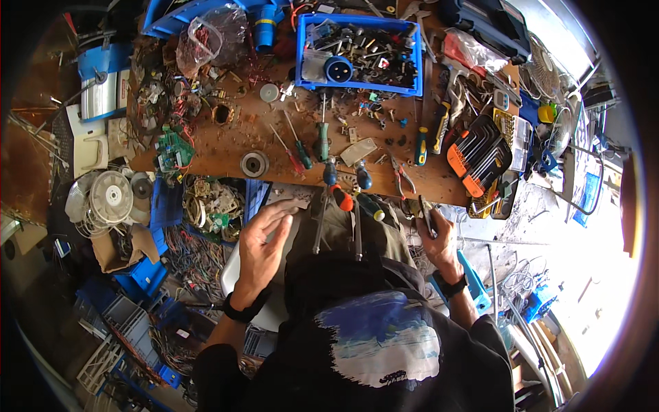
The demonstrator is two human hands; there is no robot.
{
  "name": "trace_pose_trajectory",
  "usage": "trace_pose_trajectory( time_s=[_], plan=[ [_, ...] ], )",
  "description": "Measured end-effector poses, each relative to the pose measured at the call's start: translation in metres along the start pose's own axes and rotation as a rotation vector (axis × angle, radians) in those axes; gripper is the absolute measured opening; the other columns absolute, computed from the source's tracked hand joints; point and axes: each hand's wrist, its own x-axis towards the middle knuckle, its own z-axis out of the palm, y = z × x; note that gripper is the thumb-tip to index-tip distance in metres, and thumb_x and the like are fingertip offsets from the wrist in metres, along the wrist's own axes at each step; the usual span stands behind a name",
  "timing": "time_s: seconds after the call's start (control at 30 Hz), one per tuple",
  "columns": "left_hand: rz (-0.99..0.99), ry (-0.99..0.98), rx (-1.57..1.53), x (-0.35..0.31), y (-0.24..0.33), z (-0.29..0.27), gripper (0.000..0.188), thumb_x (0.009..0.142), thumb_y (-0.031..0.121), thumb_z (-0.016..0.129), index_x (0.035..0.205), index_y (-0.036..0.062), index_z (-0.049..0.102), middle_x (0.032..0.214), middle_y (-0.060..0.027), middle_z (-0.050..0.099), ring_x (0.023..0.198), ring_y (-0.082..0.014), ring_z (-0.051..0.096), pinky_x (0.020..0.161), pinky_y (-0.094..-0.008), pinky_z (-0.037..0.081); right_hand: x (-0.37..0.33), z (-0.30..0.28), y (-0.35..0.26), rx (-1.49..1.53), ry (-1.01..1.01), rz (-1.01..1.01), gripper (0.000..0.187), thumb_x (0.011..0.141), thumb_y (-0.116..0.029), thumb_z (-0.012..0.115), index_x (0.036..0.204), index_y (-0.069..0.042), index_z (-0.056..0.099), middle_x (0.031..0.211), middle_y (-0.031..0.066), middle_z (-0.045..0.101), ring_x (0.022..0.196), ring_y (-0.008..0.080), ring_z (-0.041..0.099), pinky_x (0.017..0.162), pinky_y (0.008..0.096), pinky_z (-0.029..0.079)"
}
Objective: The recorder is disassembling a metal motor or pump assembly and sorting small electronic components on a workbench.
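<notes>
My left hand (264, 240) is held out beside my lap, just off the table's front edge, its fingers stretched and holding nothing. In my right hand (439, 240) is a dark narrow hand tool (427, 214); its exact kind is hard to make out. Between my hands, over my lap, are several screwdrivers, among them one with a red-orange handle (341, 199) and one with a blue handle (363, 178). Red-handled pliers (403, 180) lie on the table near my right hand. A green-handled screwdriver (322, 141) lies further left, beside two thinner ones.
A blue crate (300, 58) of small metal parts stands at the table's back. An orange-and-black hex key set (480, 154) lies on the right. Loose wires and a green circuit board (175, 150) clutter the left. Below the edge sits a bin of parts (213, 206).
</notes>
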Motion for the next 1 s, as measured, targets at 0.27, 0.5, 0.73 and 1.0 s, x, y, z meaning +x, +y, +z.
trace_pose_trajectory(
  time_s=[0.27,0.5,0.73,1.0],
  plan=[
    [-0.172,0.042,0.048,0.007,-0.085,-0.039,0.024,0.108,0.011,0.066,0.126,-0.004,0.069,0.122,-0.0142,0.075,0.117,-0.0211,0.072,0.101,-0.0321,0.055,0.007,0.028,0.076,0.054,0.088,0.353,0.036,0.101,-0.027,0.068,0.084,0.002,0.059,0.062,0.0135,0.05,0.059,0.0209,0.042,0.058,0.0435,0.037],
    [0.012,-0.279,0.073,0.02,-0.055,-0.021,0.029,0.101,0.016,0.074,0.126,0.0019,0.073,0.129,-0.0171,0.074,0.125,-0.0306,0.069,0.108,-0.0382,0.051,0.039,0.032,0.109,0.073,0.216,0.355,0.041,0.101,-0.03,0.071,0.077,0.001,0.058,0.061,0.0098,0.049,0.06,0.0167,0.04,0.057,0.0408,0.035],
    [0.232,-0.537,0.071,0.023,-0.019,0.007,0.021,0.094,0.015,0.08,0.113,0.0069,0.075,0.131,-0.0113,0.073,0.127,-0.0338,0.067,0.115,-0.0465,0.047,0.095,0.016,0.094,-0.035,0.147,0.486,0.06,0.09,-0.047,0.076,0.127,-0.001,0.063,0.112,0.0252,0.074,0.108,0.0399,0.072,0.093,0.0477,0.055],
    [0.176,-0.453,0.144,0.017,-0.019,0.036,0.014,0.095,0.009,0.077,0.093,0.0028,0.064,0.096,-0.0106,0.074,0.093,-0.0309,0.074,0.116,-0.054,0.046,0.161,-0.001,0.078,-0.075,0.233,0.375,0.06,0.088,-0.048,0.079,0.118,0.002,0.065,0.113,0.023,0.074,0.109,0.0398,0.071,0.095,0.0472,0.055]
  ],
)
